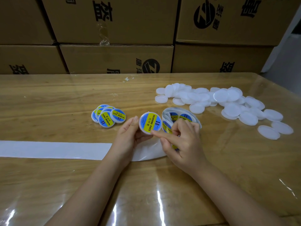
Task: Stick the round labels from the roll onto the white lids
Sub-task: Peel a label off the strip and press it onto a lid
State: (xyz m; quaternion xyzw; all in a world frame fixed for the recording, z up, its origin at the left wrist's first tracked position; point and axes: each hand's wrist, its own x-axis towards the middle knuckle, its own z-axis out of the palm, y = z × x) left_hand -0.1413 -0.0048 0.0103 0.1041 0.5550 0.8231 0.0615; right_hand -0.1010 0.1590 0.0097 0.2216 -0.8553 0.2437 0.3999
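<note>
Left hand point(128, 134) holds one lid point(150, 122) just above mid worktop point(48, 98), slightly toward the near edge. Grip: thumb on the left rim, fingers curled underneath. A label point(149, 122) is on the lid's face. Right hand point(180, 139): index finger straight, tip on the lid's near rim. The other fingers are curled over the roll point(179, 118); can't tell whether that grip has hold of anything.

Handling, my read:
- The lid is thin plastic, very light, stiff enough but smooth, so it could slip out of a pinch.
- Best held by the rim or from underneath, keeping the face free for pressing.
- The labels are thin, floppy and tacky; take them by an edge.

Orientation: the lid is round, so it has no long axis. Its face is tilted up toward the camera. The label's yellow band and its "SOLDERING PASTE" text run roughly from far edge to near edge.

Labelled lids point(108, 116) are stacked just left of the held one. Bare lids point(219, 101) are heaped toward the right edge, far side. The backing strip point(53, 150) trails toward the left edge. Cartons point(114, 22) stand beyond the far edge.
</note>
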